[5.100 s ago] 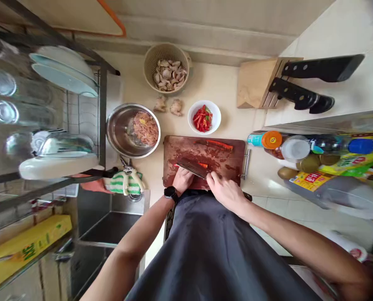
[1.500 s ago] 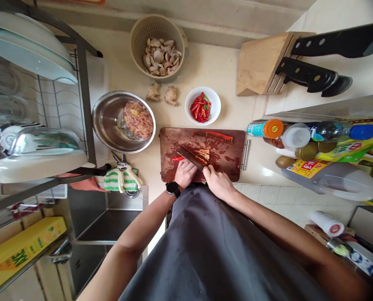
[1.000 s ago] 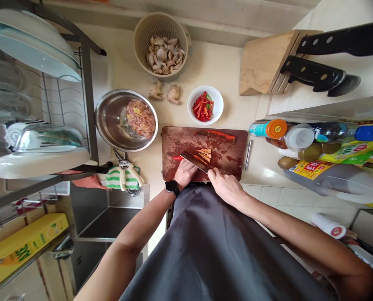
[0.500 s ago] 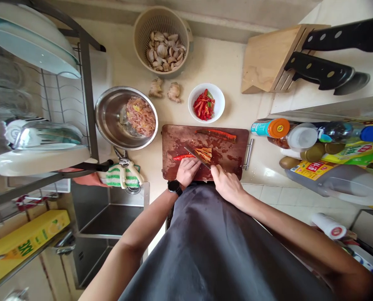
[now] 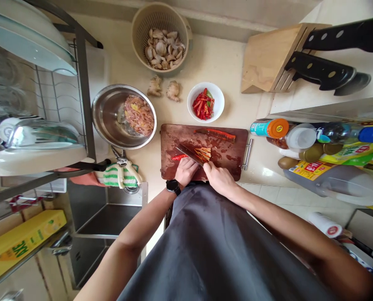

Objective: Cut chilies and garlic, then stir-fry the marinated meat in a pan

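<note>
Head view: chili strips (image 5: pixel 202 154) lie beside the cleaver (image 5: pixel 189 154) in the right hand (image 5: pixel 219 179).

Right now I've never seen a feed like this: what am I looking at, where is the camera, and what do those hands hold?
This is one camera worn on a person's head, looking down at their own bare hands; there is no machine. The right hand holds a knife over chilli strips on a wooden cutting board. The left hand, with a watch on its wrist, sits by a red chilli. Nearby are a white bowl of cut chilli and a steel bowl.
</note>
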`<state>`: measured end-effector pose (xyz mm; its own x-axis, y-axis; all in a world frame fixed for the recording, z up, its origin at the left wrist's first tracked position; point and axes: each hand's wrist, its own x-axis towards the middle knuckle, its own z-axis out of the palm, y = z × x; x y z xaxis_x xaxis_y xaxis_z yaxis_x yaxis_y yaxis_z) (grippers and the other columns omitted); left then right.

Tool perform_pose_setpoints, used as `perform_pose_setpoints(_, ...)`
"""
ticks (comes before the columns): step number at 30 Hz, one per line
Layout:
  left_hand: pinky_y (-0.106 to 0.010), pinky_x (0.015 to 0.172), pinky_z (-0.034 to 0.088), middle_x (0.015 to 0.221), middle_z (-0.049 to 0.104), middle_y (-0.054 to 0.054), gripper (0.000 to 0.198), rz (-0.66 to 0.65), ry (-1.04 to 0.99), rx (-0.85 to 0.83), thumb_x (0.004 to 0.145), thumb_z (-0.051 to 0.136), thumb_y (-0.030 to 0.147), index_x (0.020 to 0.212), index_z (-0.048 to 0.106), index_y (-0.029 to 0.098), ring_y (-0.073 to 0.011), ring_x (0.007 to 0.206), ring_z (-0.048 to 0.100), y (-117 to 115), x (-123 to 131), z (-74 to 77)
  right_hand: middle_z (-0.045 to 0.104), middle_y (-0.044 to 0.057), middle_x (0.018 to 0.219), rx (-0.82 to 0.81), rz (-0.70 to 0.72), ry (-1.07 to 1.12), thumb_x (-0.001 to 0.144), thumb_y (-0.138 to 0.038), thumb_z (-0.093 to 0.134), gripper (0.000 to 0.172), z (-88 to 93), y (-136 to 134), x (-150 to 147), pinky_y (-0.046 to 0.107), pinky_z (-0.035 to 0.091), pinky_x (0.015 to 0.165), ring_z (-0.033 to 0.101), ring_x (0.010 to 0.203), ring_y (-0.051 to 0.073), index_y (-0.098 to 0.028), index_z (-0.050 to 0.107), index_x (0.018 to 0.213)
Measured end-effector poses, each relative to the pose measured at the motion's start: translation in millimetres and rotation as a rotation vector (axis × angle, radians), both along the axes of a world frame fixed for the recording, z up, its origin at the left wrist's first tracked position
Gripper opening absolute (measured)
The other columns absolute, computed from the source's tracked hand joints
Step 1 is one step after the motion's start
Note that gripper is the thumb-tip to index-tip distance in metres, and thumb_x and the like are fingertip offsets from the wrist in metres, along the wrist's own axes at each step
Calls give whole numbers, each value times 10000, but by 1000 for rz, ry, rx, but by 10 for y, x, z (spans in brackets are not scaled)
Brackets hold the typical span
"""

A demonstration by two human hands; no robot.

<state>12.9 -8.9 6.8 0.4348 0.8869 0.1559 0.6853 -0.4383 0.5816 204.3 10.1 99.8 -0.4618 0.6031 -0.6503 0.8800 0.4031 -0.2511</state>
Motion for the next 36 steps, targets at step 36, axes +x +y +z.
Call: perform_pose_setpoints(36,-404,911,516,1055,767,-77,322,-196,-8,18,1040,433,255,1192,716,235,-224,1062,647,-16,-137,-6,626,192,1238,20,43,19,1024,-151,211,414,135,-114,200,308,490,657,721,867,247,-155,401,1392)
